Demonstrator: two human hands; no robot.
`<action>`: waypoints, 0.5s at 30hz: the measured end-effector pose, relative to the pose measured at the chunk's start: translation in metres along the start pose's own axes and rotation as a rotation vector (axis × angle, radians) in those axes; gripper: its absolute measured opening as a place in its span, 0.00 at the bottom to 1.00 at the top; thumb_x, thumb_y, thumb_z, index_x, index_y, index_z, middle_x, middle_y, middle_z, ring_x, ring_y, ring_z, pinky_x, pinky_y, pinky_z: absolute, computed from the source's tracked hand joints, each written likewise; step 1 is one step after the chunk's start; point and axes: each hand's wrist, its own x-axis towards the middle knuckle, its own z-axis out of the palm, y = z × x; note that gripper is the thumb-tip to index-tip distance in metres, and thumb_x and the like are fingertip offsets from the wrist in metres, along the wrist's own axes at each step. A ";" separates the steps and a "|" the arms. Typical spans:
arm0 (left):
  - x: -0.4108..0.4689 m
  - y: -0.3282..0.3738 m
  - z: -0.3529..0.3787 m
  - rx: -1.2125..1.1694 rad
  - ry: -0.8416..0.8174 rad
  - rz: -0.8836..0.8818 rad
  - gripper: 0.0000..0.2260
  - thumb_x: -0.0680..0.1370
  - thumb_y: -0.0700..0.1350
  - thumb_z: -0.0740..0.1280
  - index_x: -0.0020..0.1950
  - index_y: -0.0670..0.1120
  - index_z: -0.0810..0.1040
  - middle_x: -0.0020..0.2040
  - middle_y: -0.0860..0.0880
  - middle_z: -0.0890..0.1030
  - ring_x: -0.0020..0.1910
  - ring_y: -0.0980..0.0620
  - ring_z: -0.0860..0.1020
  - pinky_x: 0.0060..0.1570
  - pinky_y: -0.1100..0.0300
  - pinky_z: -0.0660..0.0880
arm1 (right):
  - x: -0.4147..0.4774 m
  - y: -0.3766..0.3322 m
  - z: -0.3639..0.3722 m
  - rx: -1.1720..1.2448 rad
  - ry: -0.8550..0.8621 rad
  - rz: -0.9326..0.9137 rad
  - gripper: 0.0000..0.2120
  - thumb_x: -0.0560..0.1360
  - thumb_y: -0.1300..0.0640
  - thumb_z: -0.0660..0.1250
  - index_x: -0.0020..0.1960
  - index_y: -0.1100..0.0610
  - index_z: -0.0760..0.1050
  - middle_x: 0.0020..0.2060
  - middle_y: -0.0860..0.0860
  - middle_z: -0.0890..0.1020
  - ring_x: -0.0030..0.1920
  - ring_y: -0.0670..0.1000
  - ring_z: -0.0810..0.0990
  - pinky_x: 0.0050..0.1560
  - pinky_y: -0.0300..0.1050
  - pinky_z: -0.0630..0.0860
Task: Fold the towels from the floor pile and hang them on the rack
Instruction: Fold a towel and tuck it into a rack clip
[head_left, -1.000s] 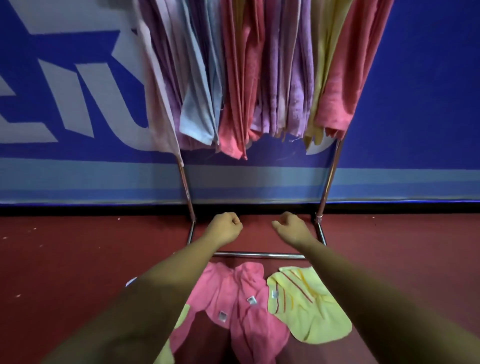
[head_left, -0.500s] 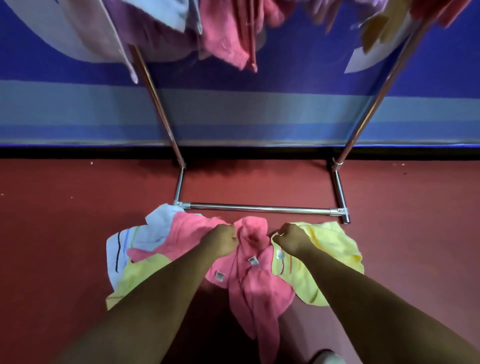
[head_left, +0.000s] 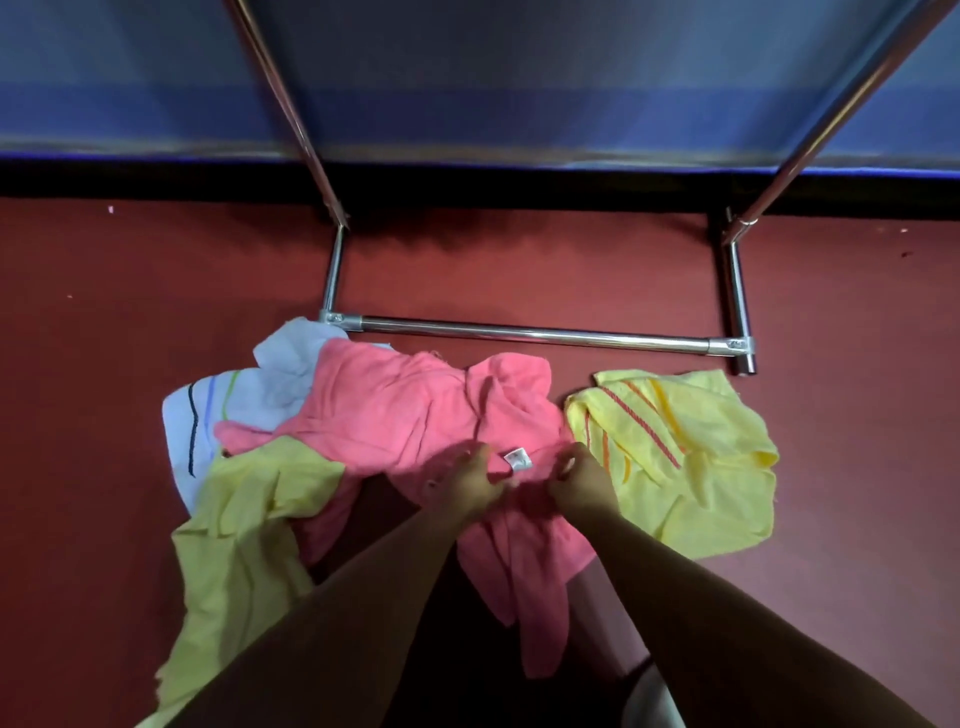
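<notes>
So, our left hand (head_left: 465, 483) and right hand (head_left: 584, 480) are both down on the crumpled pink terry towel (head_left: 395, 415). The fingers of each are curled in and pinching a bit of its fabric, with the small white sewn-in label (head_left: 518, 460) sitting right between them. Neither hand is nearer, they're level and close together on what looks like one edge.

The part that matters for the lift: most of the pink terry towel spreads away from the hands, up and to the left toward the rack. A narrower tail trails back toward us between our forearms, so its long axis runs roughly far-left to near-centre. We reckon pulling straight up and spreading the hands apart should open that edge out, though the tail may drag.

Beside the right hand lies a yellow towel with orange stripes (head_left: 696, 467), touching the pink one or nearly. On the left a plain yellow towel (head_left: 244, 545) overlaps it, and a white towel with thin coloured stripes (head_left: 228, 405) pokes out underneath.

Just past the pile is the chrome rack's base bar (head_left: 535, 335) on the dark red floor (head_left: 519, 270). The hanging rail is out of shot overhead.
</notes>
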 end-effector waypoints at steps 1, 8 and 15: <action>0.002 -0.003 0.002 -0.065 0.004 0.006 0.21 0.75 0.53 0.73 0.64 0.45 0.77 0.57 0.44 0.79 0.56 0.44 0.78 0.51 0.57 0.69 | 0.002 0.000 0.001 0.035 0.000 -0.014 0.10 0.70 0.66 0.69 0.42 0.51 0.75 0.38 0.53 0.82 0.43 0.57 0.83 0.45 0.48 0.78; -0.011 0.021 -0.017 -0.526 -0.001 -0.024 0.09 0.74 0.29 0.68 0.42 0.42 0.80 0.29 0.55 0.79 0.27 0.62 0.74 0.33 0.66 0.70 | -0.010 -0.036 -0.028 0.290 -0.197 -0.145 0.14 0.73 0.74 0.70 0.36 0.58 0.78 0.21 0.41 0.77 0.23 0.39 0.74 0.28 0.32 0.69; -0.064 0.083 -0.086 -0.802 0.077 0.079 0.14 0.76 0.28 0.64 0.55 0.44 0.78 0.40 0.48 0.79 0.37 0.53 0.75 0.37 0.62 0.70 | -0.055 -0.093 -0.100 0.513 -0.317 -0.187 0.13 0.76 0.66 0.66 0.36 0.52 0.74 0.31 0.48 0.73 0.33 0.47 0.72 0.38 0.39 0.72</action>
